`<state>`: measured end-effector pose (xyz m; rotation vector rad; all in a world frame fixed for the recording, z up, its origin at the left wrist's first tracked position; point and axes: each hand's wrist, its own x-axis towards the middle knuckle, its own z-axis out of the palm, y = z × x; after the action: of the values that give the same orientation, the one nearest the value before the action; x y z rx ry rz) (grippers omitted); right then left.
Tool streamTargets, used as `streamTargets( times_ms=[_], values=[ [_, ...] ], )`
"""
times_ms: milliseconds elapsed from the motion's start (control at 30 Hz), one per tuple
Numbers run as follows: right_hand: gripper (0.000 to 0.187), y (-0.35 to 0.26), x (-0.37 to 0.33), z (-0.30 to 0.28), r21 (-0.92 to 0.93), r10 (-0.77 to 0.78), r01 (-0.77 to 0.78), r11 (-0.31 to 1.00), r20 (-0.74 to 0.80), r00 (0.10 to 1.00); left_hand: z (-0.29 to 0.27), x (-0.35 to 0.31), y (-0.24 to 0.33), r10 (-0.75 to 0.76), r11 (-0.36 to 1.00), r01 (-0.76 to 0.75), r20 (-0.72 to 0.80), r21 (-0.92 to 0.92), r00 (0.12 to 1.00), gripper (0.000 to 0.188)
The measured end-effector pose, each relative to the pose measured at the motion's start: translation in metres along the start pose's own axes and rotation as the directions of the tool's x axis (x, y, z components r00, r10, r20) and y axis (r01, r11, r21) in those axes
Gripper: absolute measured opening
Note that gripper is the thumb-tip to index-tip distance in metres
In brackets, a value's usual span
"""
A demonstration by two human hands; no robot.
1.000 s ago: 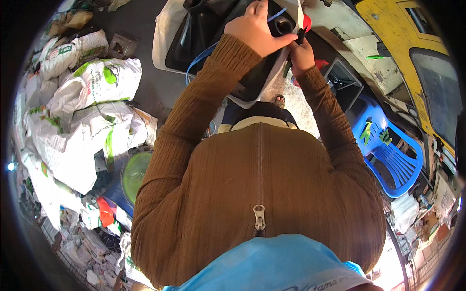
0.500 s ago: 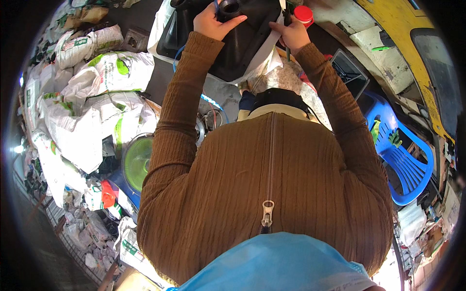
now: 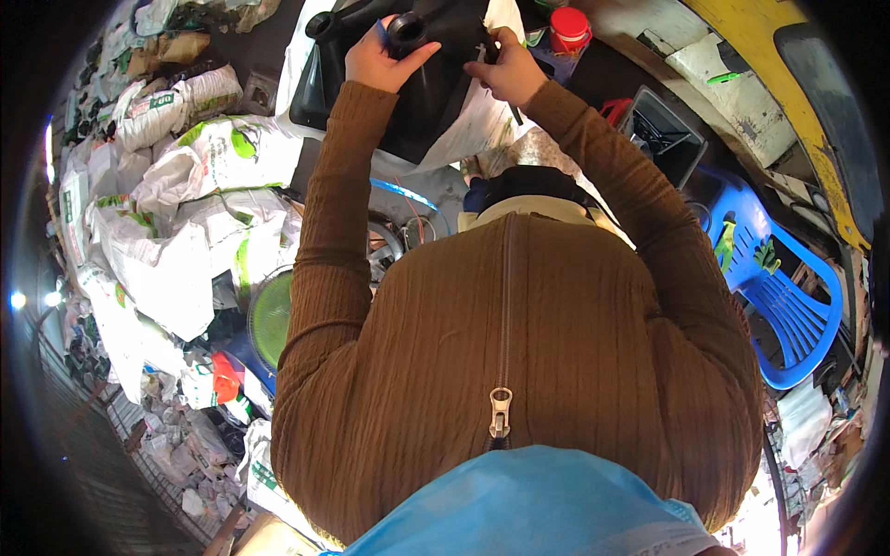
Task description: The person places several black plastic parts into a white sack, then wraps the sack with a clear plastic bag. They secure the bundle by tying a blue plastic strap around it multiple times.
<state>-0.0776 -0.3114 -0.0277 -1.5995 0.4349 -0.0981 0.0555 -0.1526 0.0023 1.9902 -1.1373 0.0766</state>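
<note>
A large black moulded plastic part point(image 3: 431, 111) with round necks lies on white sheeting at the top of the view. My left hand point(image 3: 378, 60) is closed around one of its necks point(image 3: 406, 35), with the thumb along the near side. Close by on the right, my right hand point(image 3: 510, 69) is closed on a slim dark tool point(image 3: 490, 46), held over the part's right edge. The fingers partly hide this tool, so its kind is unclear. A blue strip shows beside my left fingers.
White printed sacks point(image 3: 153, 269) pile up on the left, near a green round fan-like grille point(image 3: 272, 320). A red-lidded container point(image 3: 569, 31) stands beyond my right hand. To the right are a dark grey crate point(image 3: 666, 130), a blue plastic chair point(image 3: 788, 306) with green gloves, and a yellow-framed panel point(image 3: 825, 157).
Both hands have shifted left in the view, along with the black part. My right hand has moved away from the red-lidded container, still closed on the dark tool.
</note>
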Motion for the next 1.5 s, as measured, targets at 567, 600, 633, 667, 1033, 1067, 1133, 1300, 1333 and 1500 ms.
streamTargets(
  times_ms=[567, 600, 633, 667, 1033, 1067, 1133, 1300, 1333, 1500],
  values=[
    [0.03, 0.039, -0.05, -0.09, 0.514, 0.206, -0.323, 0.795, 0.273, 0.94, 0.03, 0.031, 0.125, -0.308, 0.817, 0.219, 0.084, 0.533, 0.948, 0.028],
    [0.03, 0.038, -0.049, -0.09, 0.505, 0.208, -0.334, 0.796, 0.289, 0.934, 0.037, 0.036, 0.127, -0.375, 0.786, 0.243, 0.126, 0.569, 0.918, 0.031],
    [0.029, 0.036, -0.048, -0.091, 0.495, 0.193, -0.312, 0.811, 0.278, 0.941, 0.043, 0.039, 0.127, -0.39, 0.752, 0.222, 0.149, 0.621, 0.909, 0.034],
    [0.028, 0.034, -0.047, -0.091, 0.475, 0.191, -0.307, 0.825, 0.277, 0.942, 0.048, 0.042, 0.126, -0.406, 0.721, 0.2, 0.171, 0.663, 0.898, 0.037],
    [0.033, 0.045, -0.029, -0.075, 0.228, 0.205, -0.25, 0.941, 0.203, 0.957, 0.082, 0.05, 0.094, -0.524, 0.659, 0.158, 0.298, 0.735, 0.798, 0.048],
    [0.034, 0.048, -0.028, -0.072, 0.205, 0.19, -0.229, 0.952, 0.193, 0.963, 0.083, 0.049, 0.092, -0.52, 0.663, 0.167, 0.289, 0.73, 0.804, 0.047],
    [0.036, 0.053, -0.022, -0.067, 0.033, 0.111, -0.114, 0.993, 0.086, 0.99, 0.085, 0.047, 0.089, -0.507, 0.669, 0.172, 0.275, 0.723, 0.817, 0.047],
    [0.034, 0.057, -0.01, -0.052, -0.148, -0.055, 0.042, 0.988, -0.086, 0.995, 0.091, 0.043, 0.087, -0.492, 0.683, 0.178, 0.265, 0.708, 0.83, 0.045],
    [0.034, 0.057, -0.009, -0.051, -0.141, -0.047, 0.036, 0.989, -0.077, 0.996, 0.091, 0.042, 0.087, -0.487, 0.687, 0.174, 0.268, 0.706, 0.832, 0.045],
    [0.034, 0.055, -0.004, -0.051, -0.115, -0.001, -0.005, 0.993, -0.05, 0.999, 0.093, 0.04, 0.082, -0.41, 0.702, 0.108, 0.275, 0.704, 0.87, 0.044]
  ],
)
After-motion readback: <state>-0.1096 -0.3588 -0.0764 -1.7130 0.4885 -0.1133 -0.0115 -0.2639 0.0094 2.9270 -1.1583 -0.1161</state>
